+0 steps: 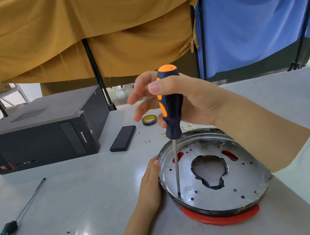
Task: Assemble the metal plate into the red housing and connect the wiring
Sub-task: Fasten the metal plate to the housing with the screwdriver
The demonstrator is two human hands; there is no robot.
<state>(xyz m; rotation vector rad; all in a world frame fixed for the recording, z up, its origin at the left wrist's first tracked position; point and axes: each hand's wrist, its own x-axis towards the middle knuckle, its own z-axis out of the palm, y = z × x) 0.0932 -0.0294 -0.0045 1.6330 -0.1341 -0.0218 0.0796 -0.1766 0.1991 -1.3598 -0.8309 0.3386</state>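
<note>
The round metal plate [224,184] with a keyhole-shaped centre hole lies inside the red housing [219,218], whose red base shows under its front rim. My right hand [184,99] holds a navy-and-orange screwdriver [170,104] upright; the thumb and palm are on the handle while the fingers are spread and blurred. Its tip stands on the plate's front left, near the rim. My left hand [151,186] rests against the housing's left side with the thumb on the rim. No wiring is visible.
A black desktop computer case [39,133] lies at the back left. A black flat box [123,138], a roll of tape [149,120] and small screws [147,141] lie behind the housing. A green-handled screwdriver [13,223] lies at the left.
</note>
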